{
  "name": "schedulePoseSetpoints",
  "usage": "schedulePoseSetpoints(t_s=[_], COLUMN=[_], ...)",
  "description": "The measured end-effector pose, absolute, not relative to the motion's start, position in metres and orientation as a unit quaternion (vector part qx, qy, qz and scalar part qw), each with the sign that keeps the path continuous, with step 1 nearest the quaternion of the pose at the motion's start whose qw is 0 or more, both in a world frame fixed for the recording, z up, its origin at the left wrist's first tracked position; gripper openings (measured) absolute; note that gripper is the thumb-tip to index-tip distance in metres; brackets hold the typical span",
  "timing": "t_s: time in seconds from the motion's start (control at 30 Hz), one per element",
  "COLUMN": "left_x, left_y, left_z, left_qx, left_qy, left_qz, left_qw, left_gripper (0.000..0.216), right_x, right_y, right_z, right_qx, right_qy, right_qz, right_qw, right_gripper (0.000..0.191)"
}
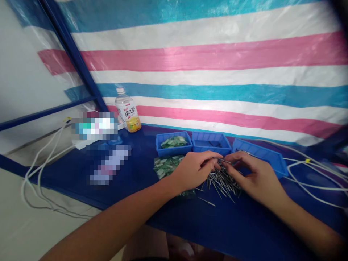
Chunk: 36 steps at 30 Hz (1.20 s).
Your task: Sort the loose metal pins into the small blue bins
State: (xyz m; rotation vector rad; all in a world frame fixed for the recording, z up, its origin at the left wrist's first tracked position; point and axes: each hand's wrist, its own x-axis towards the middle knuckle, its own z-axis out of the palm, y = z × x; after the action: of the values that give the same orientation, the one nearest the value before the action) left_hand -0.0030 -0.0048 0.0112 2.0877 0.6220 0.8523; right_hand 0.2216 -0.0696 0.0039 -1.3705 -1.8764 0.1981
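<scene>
Pinching one pin (224, 161), left hand (193, 171) meets right hand (254, 174) just before trays (210, 149).

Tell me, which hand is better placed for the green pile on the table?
Left, probably: the left hand sits right beside the green pile, while the right hand lies beyond the metal pins.
</scene>
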Motion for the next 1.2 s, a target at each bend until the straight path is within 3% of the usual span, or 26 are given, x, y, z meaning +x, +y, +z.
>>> schedulePoseSetpoints(t_s=[0.27,0.63,0.7,0.83,1.0,1.2], left_x=[0.001,-0.002,-0.002,-0.001,-0.001,-0.003], left_y=[-0.003,0.0,0.0,-0.002,-0.001,-0.001], left_z=[0.009,0.011,0.011,0.008,0.005,0.009], left_qx=[0.825,0.773,0.762,0.742,0.763,0.767], left_qy=[0.242,0.274,0.283,0.278,0.286,0.291], left_qz=[0.363,0.393,0.398,0.402,0.387,0.389], left_qw=[0.36,0.416,0.426,0.458,0.432,0.418], left_gripper=[0.028,0.012,0.006,0.014,0.012,0.011], right_x=[0.225,0.222,0.221,0.219,0.219,0.222], right_y=[-0.068,-0.068,-0.068,-0.07,-0.07,-0.067], right_z=[-0.001,-0.006,-0.005,-0.003,-0.002,0.002], right_qx=[-0.531,-0.541,-0.545,-0.551,-0.551,-0.55], right_qy=[-0.746,-0.713,-0.715,-0.711,-0.693,-0.747], right_qz=[0.066,0.204,0.204,0.18,0.185,0.13], right_qw=[0.395,0.396,0.389,0.398,0.427,0.349], right_gripper=[0.008,0.025,0.025,0.025,0.039,0.026])
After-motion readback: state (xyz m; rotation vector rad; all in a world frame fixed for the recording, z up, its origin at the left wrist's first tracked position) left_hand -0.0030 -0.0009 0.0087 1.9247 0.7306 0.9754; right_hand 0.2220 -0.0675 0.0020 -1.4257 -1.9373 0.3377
